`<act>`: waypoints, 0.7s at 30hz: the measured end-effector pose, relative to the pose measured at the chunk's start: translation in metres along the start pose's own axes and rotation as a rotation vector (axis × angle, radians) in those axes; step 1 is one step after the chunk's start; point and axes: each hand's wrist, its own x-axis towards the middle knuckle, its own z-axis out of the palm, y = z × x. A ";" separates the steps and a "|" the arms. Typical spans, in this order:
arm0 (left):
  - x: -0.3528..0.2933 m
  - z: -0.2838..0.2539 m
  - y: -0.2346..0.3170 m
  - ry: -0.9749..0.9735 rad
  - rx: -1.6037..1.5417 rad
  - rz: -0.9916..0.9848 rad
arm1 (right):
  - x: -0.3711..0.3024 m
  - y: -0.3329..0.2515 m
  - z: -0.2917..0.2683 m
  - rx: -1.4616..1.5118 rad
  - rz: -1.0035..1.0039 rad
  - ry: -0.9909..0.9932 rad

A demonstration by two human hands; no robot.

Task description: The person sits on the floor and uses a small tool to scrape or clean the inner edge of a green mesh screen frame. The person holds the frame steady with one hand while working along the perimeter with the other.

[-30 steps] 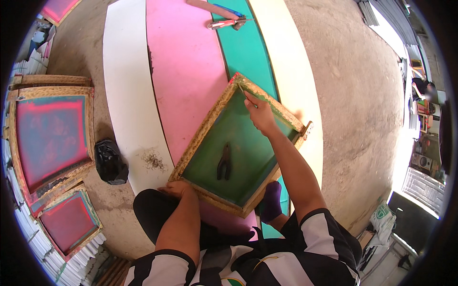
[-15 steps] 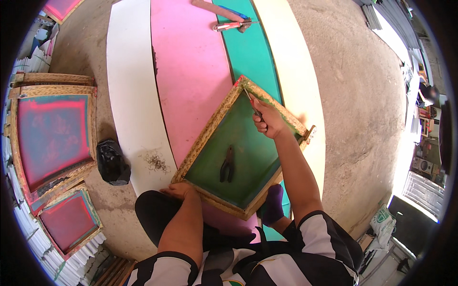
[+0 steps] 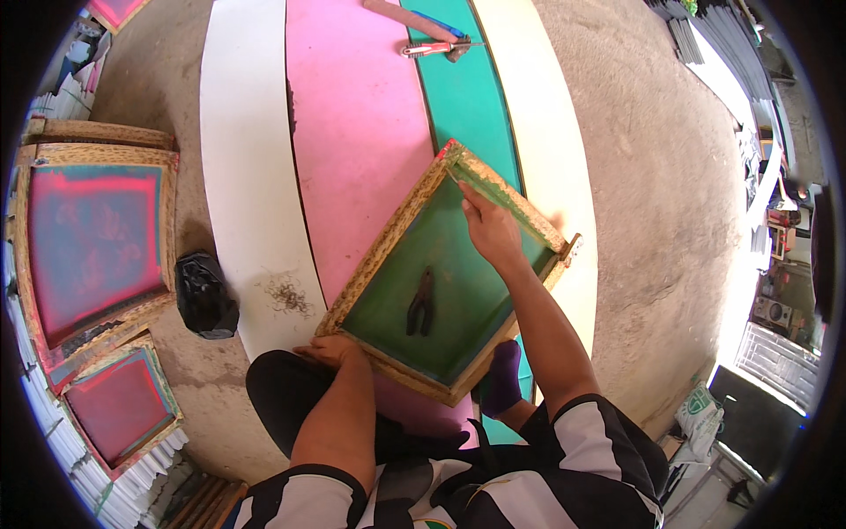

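A wooden screen-printing frame (image 3: 381, 256) with green mesh lies tilted before me, one corner pointing away. My left hand (image 3: 337, 350) is closed on its near-left corner, the fingers partly hidden. Inside the far corner, my right hand (image 3: 490, 227) grips a slim screwdriver (image 3: 455, 178), its tip against the inner edge where wood meets mesh. The handle is mostly covered by my palm. Dark-handled pliers (image 3: 421, 304) rest on the mesh near the middle.
Under the frame are white, pink, green and cream boards (image 3: 352, 132). A hammer (image 3: 414, 19) and red-handled screwdriver (image 3: 432, 49) lie at the far end. Left are bent wire-like scraps (image 3: 289, 295), a black plastic bag (image 3: 206, 295) and pink-stained frames (image 3: 97, 251).
My right hand has turned over the tool, so its handle shows less, and the tip stays near the far corner. The left hand and the pliers keep their places.
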 end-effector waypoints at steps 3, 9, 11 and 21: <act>0.037 0.032 -0.052 -0.023 0.361 0.089 | 0.002 -0.009 0.000 -0.027 -0.006 -0.027; 0.006 0.017 -0.019 0.019 0.036 0.075 | 0.004 -0.015 -0.012 -0.263 0.072 -0.147; 0.033 0.033 -0.050 0.039 0.088 0.091 | 0.007 -0.036 -0.011 -0.378 0.087 -0.217; 0.039 0.042 -0.063 -0.005 0.230 0.138 | 0.013 0.013 0.009 -0.041 -0.007 -0.123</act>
